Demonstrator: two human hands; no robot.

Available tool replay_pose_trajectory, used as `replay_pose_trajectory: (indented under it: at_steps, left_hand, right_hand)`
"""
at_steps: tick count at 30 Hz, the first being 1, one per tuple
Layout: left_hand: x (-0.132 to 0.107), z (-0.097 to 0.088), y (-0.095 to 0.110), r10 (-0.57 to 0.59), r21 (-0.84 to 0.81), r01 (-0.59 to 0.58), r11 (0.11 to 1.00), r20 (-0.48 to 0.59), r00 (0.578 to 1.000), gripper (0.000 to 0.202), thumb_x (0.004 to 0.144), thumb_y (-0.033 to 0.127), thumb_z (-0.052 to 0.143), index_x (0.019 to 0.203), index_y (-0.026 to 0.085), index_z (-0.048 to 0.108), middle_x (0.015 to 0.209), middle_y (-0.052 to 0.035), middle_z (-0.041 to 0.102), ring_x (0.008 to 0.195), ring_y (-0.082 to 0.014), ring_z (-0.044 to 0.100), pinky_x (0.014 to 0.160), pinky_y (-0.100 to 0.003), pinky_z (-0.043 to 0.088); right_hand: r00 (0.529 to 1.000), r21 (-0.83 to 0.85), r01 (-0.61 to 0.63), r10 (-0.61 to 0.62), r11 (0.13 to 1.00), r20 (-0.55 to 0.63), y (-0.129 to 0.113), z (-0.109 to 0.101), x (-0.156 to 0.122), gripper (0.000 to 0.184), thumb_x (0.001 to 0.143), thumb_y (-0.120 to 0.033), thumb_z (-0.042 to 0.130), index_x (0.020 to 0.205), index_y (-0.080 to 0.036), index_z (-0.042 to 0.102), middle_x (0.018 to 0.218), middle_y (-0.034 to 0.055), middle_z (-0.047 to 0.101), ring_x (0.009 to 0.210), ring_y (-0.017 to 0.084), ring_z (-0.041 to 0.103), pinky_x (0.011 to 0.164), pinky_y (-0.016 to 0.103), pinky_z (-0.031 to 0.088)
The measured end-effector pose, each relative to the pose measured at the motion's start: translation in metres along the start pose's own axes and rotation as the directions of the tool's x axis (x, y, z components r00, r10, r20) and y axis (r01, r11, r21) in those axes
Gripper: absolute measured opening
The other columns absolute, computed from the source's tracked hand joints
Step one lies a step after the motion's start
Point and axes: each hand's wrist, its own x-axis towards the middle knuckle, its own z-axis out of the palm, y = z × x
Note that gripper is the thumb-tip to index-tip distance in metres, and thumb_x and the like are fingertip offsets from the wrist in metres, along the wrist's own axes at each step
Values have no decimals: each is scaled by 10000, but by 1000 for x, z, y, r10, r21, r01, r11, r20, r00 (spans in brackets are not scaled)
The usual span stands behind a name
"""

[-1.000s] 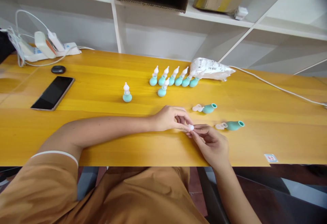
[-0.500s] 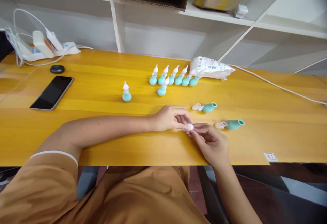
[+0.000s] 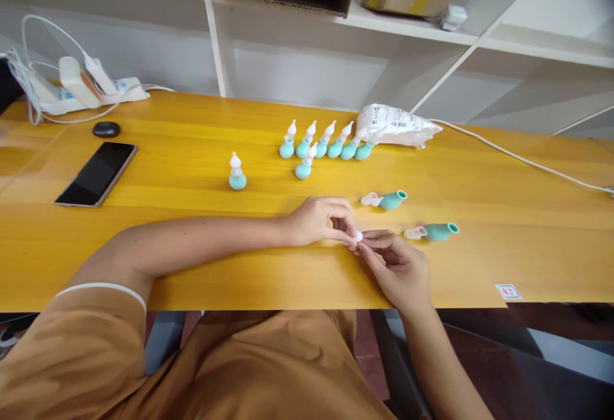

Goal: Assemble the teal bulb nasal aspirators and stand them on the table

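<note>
Between the fingertips of my left hand and my right hand is a small white plastic piece, mostly covered by the fingers. Both hands are closed in a pinch on it, just above the table. Beyond my right hand lie two teal rubber bulbs, one nearer and one farther, on their sides with open mouths. Clear plastic pieces lie beside them, one set by the near bulb and one by the far bulb.
Several teal bulbs with white tips stand in a row at the back, another before them, one apart. A white plastic package lies behind. At left are a phone, a black mouse-like object and a power strip.
Less of the white piece shows now between the fingertips, and the left fingers have shifted slightly. Otherwise the hands and the bulbs stay in place.
</note>
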Motion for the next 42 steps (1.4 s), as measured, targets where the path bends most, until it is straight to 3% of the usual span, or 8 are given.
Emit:
replay_pose_trajectory:
  at_steps: [8,17,25,34,42]
  left_hand:
    - [1,-3,2,-4,43,3,999,1,1000,159,905,356,940,932,204,898,1022,-78,786,914,-183,733,882,-301,559]
    - [3,-2,3,-23,74,25,997,-31,999,132,993,303,841,1034,198,912,1093,-93,804,998,-186,759,947,-299,576]
    - [3,0,6,-90,48,92,995,-38,995,186,960,320,847,1052,157,848,1024,-70,800,876,-147,694,841,-272,559]
    - [4,0,9,-97,63,98,993,-25,995,210,968,356,842,1041,159,849,1013,-72,776,874,-151,677,840,-280,556]
    - [1,2,12,83,153,-84,985,8,996,194,1000,256,749,1127,177,873,1000,-82,749,834,-143,662,820,-276,563]
  right_hand:
    - [998,-47,22,-20,999,54,1,-2,-1,28,1037,-304,807,1054,-286,793,1112,87,824,955,255,833,872,439,737]
    - [999,62,-34,37,997,-39,-6,3,0,19,1030,-278,816,1027,-267,802,1047,70,814,858,218,819,828,392,737]
    - [997,94,-39,45,995,-65,-6,2,0,34,1020,-278,829,1007,-256,806,1030,68,812,853,213,804,816,392,734]
    - [995,104,-36,45,994,-86,-9,2,2,49,1022,-294,828,1006,-255,803,1035,72,810,848,211,805,825,400,735]
    - [992,129,-40,54,991,-112,-10,2,2,62,1017,-291,834,986,-248,800,1040,77,809,853,214,809,802,384,728]
